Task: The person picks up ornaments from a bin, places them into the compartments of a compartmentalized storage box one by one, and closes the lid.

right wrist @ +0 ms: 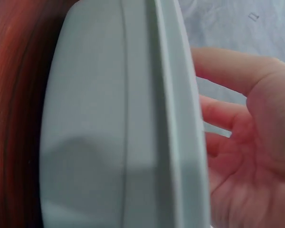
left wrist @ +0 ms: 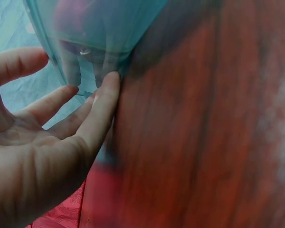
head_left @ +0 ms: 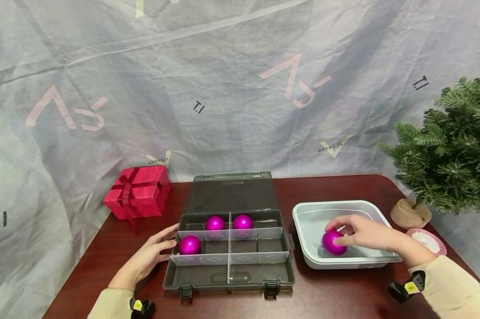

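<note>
In the head view my right hand [head_left: 365, 232] pinches a shiny purple ball [head_left: 333, 244] between thumb and fingers, inside a pale grey plastic basin [head_left: 343, 266]. The basin's wall [right wrist: 99, 104] hides those fingertips from the right wrist camera. To the left lies a clear grey compartment box [head_left: 260, 269], its lid [head_left: 232, 197] folded back. Two purple balls, one left [head_left: 214, 225] and one right [head_left: 243, 223], sit in its back row, and another purple ball [head_left: 190, 246] in the middle-left compartment. My left hand [head_left: 146, 257] touches the box's left wall, fingers loosely spread.
A red gift box [head_left: 138, 192] with a dark ribbon stands at the back left of the dark red table [head_left: 323, 292]. On the right are a small artificial fir tree [head_left: 451, 146] on a wooden base [head_left: 410, 214] and a pink-and-white round object [head_left: 427, 241]. A printed cloth [head_left: 224, 88] hangs behind.
</note>
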Demonstrator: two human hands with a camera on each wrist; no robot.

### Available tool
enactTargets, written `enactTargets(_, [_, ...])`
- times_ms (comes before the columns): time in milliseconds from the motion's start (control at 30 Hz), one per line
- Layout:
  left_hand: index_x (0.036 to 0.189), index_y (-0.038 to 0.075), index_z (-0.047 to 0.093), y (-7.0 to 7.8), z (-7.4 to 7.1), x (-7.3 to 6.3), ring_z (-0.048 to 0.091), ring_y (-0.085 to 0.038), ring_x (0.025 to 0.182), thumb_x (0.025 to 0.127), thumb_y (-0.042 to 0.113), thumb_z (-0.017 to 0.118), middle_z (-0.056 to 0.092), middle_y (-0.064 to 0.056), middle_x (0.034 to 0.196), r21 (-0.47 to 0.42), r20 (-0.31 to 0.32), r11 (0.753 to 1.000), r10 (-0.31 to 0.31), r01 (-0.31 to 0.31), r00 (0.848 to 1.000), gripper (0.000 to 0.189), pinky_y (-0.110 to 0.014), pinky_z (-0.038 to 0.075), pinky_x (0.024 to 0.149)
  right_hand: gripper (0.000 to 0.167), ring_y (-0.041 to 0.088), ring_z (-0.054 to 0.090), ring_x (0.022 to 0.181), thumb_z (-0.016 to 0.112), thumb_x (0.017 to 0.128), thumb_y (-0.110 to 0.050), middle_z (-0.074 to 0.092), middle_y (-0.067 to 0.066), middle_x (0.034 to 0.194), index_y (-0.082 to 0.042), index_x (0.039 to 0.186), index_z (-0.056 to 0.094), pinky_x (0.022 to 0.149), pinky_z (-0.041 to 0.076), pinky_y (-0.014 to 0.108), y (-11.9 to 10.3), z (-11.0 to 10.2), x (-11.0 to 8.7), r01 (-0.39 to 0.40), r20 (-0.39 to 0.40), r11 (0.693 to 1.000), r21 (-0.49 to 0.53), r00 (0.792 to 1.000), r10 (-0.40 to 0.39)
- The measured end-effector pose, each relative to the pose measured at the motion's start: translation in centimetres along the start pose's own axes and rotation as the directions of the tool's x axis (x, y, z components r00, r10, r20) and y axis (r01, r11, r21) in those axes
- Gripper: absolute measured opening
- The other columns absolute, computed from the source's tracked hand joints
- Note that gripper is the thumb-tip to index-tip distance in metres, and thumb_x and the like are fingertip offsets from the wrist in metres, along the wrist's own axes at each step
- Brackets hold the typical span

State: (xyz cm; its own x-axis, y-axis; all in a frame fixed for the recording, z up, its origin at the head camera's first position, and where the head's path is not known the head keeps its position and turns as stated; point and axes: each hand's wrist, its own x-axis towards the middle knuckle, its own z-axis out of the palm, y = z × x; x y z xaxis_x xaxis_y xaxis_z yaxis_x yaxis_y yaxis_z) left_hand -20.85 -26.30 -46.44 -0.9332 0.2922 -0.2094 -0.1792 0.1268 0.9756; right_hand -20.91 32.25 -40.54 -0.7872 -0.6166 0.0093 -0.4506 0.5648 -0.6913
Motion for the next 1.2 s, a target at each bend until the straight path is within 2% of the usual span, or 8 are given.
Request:
enactTargets(67, [0.162, 0.004, 0.024, 0.0, 0.0, 0.0, 0.033, -0.037, 0.141, 0.102, 0.015, 0.055, 0.022, -0.026, 0.162, -0.001, 0.005, 1.000, 0.001, -0.001, 1.000, 0.068, -0.055, 0.043, 0.105, 0.029, 0.008, 0.065, 0.093, 0.077, 0.091, -0.018, 0.070, -0.001, 0.108, -0.008, 0.117, 0.070, 0.077, 0.053, 0.030, -0.4, -0.1, 0.2, 0.021, -0.056, 0.998, -0.056, 0.998, -0.024])
enactTargets(133, [0.162, 0.004, 0.024, -0.1, -0.1, 0.0, 0.035, -0.036, 0.140, 0.102, 0.015, 0.055, 0.022, -0.026, 0.163, 0.000, 0.010, 1.000, 0.003, -0.003, 1.000, 0.068, -0.055, 0.044, 0.105, 0.029, 0.009, 0.065, 0.096, 0.077, 0.092, -0.018, 0.071, -0.001, 0.110, -0.009, 0.119, 0.070, 0.078, 0.052, 0.031, -1.0, -0.2, 0.5, 0.023, -0.106, 0.997, -0.071, 0.994, -0.030])
enactTargets(333, [0.162, 0.004, 0.023, -0.4, -0.3, -0.1, 0.037, -0.034, 0.139, 0.102, 0.015, 0.054, 0.022, -0.027, 0.163, 0.000, 0.014, 1.000, 0.005, -0.005, 1.000, 0.068, -0.053, 0.045, 0.104, 0.030, 0.016, 0.067, 0.105, 0.077, 0.092, -0.019, 0.071, 0.000, 0.114, -0.013, 0.120, 0.070, 0.083, 0.051, 0.031, -3.0, -0.2, 1.3, -0.009, -0.237, 1.000, -0.029, 0.971, 0.002])
enactTargets(467, [0.162, 0.004, 0.023, -0.4, -0.3, -0.1, 0.036, -0.035, 0.139, 0.103, 0.015, 0.054, 0.022, -0.026, 0.163, 0.002, 0.014, 1.000, 0.007, -0.007, 1.000, 0.068, -0.054, 0.044, 0.105, 0.031, 0.016, 0.067, 0.107, 0.077, 0.093, -0.019, 0.071, -0.002, 0.115, -0.015, 0.123, 0.068, 0.084, 0.053, 0.031, -4.7, 0.0, 1.9, -0.003, -0.287, 1.000, -0.012, 0.958, -0.001])
enactTargets(700, [0.162, 0.004, 0.023, -0.4, -0.3, -0.2, 0.032, -0.037, 0.141, 0.102, 0.015, 0.054, 0.020, -0.027, 0.163, -0.001, 0.017, 1.000, 0.008, -0.008, 1.000, 0.068, -0.055, 0.043, 0.105, 0.034, 0.021, 0.063, 0.110, 0.076, 0.094, -0.024, 0.070, -0.003, 0.113, -0.019, 0.127, 0.066, 0.086, 0.055, 0.032, -7.5, 0.8, 3.6, 0.018, -0.295, 0.997, 0.074, 0.956, 0.005])
enactTargets(933, [0.162, 0.004, 0.024, -0.4, -0.3, -0.2, 0.032, -0.037, 0.142, 0.102, 0.014, 0.055, 0.020, -0.026, 0.164, -0.010, 0.006, 1.000, 0.006, -0.006, 1.000, 0.068, -0.055, 0.043, 0.105, 0.036, 0.022, 0.062, 0.107, 0.078, 0.092, -0.021, 0.068, -0.003, 0.112, -0.016, 0.126, 0.067, 0.086, 0.056, 0.034, -9.6, 2.5, 6.3, 0.104, -0.323, 0.990, 0.098, 0.944, -0.067])
enactTargets(1100, [0.162, 0.005, 0.024, -0.2, -0.2, -0.1, 0.034, -0.037, 0.141, 0.102, 0.015, 0.055, 0.021, -0.025, 0.164, -0.010, 0.010, 1.000, 0.002, -0.002, 1.000, 0.068, -0.056, 0.044, 0.105, 0.038, 0.021, 0.065, 0.101, 0.078, 0.092, -0.023, 0.070, -0.004, 0.107, -0.017, 0.127, 0.066, 0.086, 0.055, 0.042, -11.1, 4.2, 8.4, 0.149, -0.287, 0.983, 0.112, 0.951, -0.111])
enactTargets(1200, [0.162, 0.006, 0.024, -0.1, -0.2, 0.0, 0.034, -0.036, 0.141, 0.102, 0.015, 0.055, 0.020, -0.025, 0.164, -0.010, 0.020, 1.000, 0.007, -0.007, 1.000, 0.068, -0.056, 0.043, 0.106, 0.038, 0.018, 0.066, 0.102, 0.078, 0.093, -0.023, 0.070, -0.004, 0.110, -0.018, 0.128, 0.066, 0.083, 0.056, 0.041, -12.1, 5.3, 9.6, 0.172, -0.250, 0.979, 0.111, 0.958, -0.140])
